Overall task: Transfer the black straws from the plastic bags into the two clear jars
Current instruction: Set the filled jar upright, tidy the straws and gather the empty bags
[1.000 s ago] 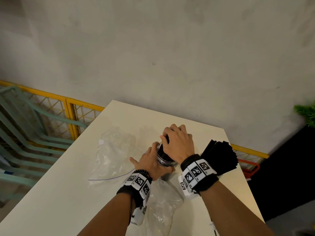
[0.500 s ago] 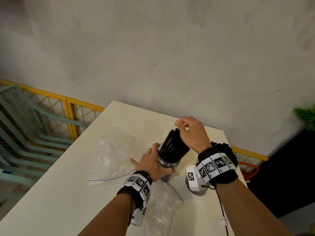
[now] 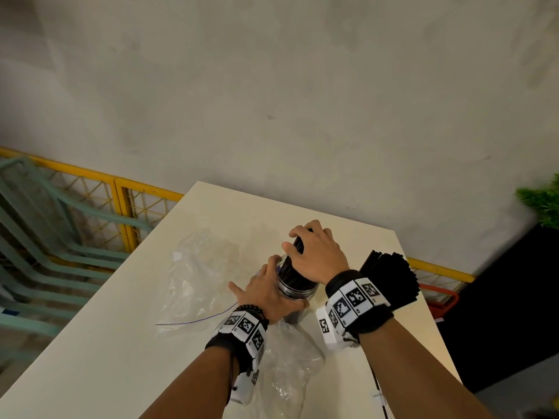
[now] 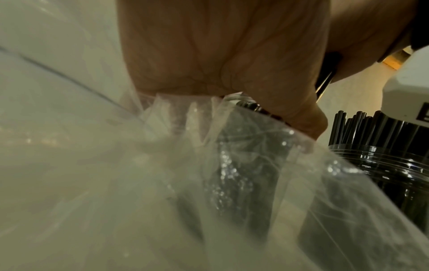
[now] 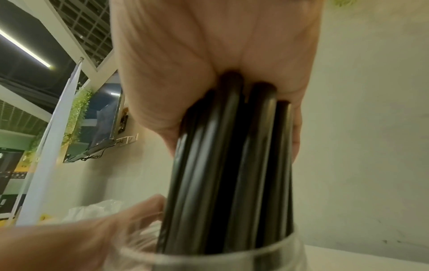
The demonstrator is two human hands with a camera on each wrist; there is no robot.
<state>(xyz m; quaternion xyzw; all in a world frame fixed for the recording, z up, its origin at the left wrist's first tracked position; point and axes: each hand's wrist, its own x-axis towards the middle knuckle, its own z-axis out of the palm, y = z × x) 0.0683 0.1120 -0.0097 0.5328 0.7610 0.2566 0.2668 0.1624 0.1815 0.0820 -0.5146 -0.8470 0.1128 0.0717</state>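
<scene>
On the white table (image 3: 121, 343), my left hand (image 3: 266, 294) grips a clear jar (image 3: 298, 290) from its left side. Black straws (image 3: 298, 246) stand bunched in this jar and lean away from me. My right hand (image 3: 316, 254) lies over their upper ends, fingers curled round the bundle. In the right wrist view the straws (image 5: 232, 165) run from my palm down into the jar's rim (image 5: 232, 258). A second jar (image 4: 383, 165), packed with black straws (image 3: 390, 276), stands to the right behind my right wrist.
One crumpled clear plastic bag (image 3: 199, 273) lies left of the jars, with a thin purple seal line. Another bag (image 3: 290, 367) lies under my left wrist. Green chairs (image 3: 45, 252) and a yellow railing (image 3: 127, 213) stand beyond the table's left edge.
Half a second ago my right hand was lifted off to the right of the straw tops. It has come back down over them and closed round the bundle. The left hand kept its hold.
</scene>
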